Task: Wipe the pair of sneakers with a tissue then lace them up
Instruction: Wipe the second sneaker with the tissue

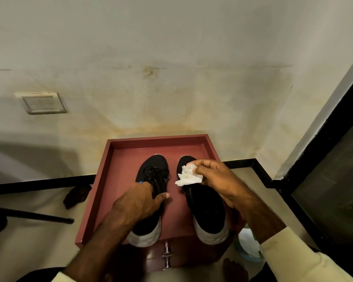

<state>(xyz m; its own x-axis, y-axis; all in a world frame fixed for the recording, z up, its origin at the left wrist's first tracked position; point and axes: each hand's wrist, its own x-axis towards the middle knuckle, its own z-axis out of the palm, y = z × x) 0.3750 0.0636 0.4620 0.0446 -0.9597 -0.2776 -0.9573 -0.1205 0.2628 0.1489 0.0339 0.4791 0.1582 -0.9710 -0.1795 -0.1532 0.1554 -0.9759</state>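
Observation:
Two black sneakers with white heels stand side by side, toes away from me, on a dark red cabinet top point(118, 171). My left hand point(139, 202) grips the middle of the left sneaker point(153, 165), whose loose black laces lie bunched on its upper. My right hand point(218, 180) pinches a crumpled white tissue point(188, 178) over the front of the right sneaker point(206, 208). The hands hide both sneakers' middles.
The red top has a raised rim and stands against a stained wall. A metal drawer handle point(167, 257) sits below its front edge. A pale bin with white paper point(247, 245) stands at the right, a dark rag point(77, 195) and a black stand leg point(39, 216) at the left.

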